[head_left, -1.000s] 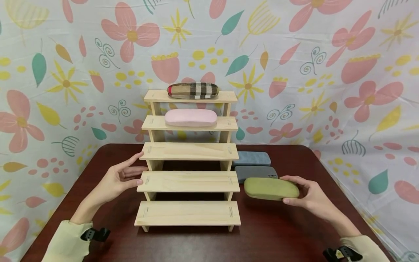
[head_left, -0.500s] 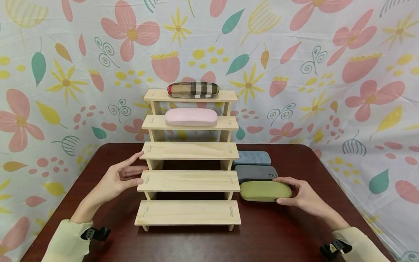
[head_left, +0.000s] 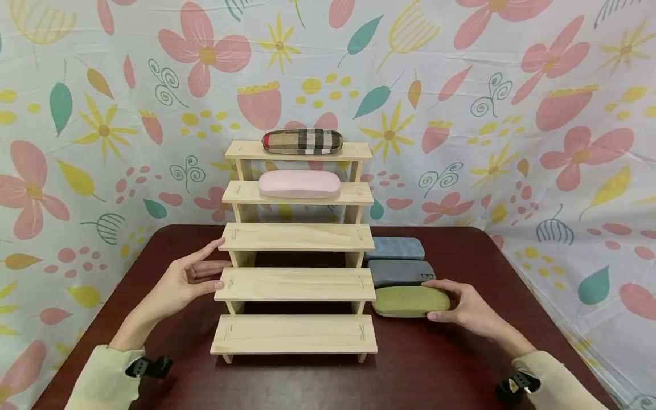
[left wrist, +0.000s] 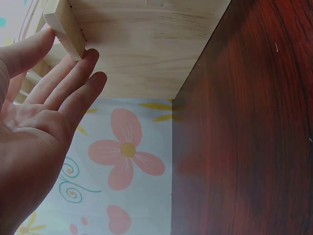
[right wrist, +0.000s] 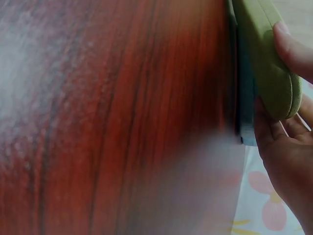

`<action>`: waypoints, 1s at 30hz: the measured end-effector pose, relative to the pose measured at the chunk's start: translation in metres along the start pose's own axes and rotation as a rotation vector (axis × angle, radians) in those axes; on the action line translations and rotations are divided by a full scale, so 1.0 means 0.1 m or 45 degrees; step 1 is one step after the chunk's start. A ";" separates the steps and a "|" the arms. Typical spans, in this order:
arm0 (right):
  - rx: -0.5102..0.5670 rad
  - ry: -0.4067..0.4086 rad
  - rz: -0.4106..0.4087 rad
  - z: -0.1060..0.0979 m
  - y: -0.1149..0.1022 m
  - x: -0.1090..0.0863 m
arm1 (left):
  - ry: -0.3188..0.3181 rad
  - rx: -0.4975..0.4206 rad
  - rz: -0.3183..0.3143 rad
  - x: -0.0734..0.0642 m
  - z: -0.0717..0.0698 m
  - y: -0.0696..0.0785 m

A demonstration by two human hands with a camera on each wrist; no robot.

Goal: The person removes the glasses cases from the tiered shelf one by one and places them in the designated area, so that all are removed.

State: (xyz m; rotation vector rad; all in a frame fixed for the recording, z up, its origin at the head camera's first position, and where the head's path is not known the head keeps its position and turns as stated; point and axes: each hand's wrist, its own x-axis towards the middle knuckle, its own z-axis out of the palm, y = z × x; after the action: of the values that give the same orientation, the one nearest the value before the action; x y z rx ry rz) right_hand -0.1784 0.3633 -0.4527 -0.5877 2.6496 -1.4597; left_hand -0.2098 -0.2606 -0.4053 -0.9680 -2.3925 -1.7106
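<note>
Green glasses case (head_left: pixel 407 302) was at four o'clock from the stepped wooden rack (head_left: pixel 297 236). Right hand (head_left: pixel 470 309) fingers pinched its three-o'clock end, presumably for clearance. Left hand (head_left: pixel 180 280) fingers, spread wide, touched the rack's nine-o'clock side, probably bracing it.

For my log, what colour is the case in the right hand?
The case is olive green; best seen: head view.

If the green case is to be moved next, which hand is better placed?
Probably the right hand: its thumb and fingers grip the green case at one end. The left hand touches the left edge of the wooden rack, which stands between it and the case.
</note>
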 end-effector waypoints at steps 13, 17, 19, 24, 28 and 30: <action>0.016 0.002 -0.031 0.03 0.08 0.02 | -0.009 0.002 0.002 0.00 0.00 0.00; 0.015 -0.002 -0.042 0.03 0.09 0.03 | -0.007 -0.003 0.002 -0.01 0.00 0.00; 0.007 -0.006 -0.044 0.03 0.10 0.03 | -0.006 -0.005 0.002 0.00 0.00 0.01; -0.031 -0.019 -0.048 0.03 0.12 0.04 | -0.005 -0.009 0.000 0.00 0.00 0.00; -0.053 -0.029 -0.069 0.02 0.12 0.04 | -0.002 -0.004 0.000 0.00 -0.01 0.00; -0.059 -0.037 -0.085 0.02 0.13 0.04 | 0.001 0.001 0.000 0.00 -0.01 0.00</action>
State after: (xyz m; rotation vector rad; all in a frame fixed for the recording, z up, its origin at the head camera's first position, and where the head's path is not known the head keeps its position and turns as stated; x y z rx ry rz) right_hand -0.1853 0.3666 -0.4634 -0.7020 2.6726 -1.3987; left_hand -0.2099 -0.2613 -0.4052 -0.9672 -2.3929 -1.7096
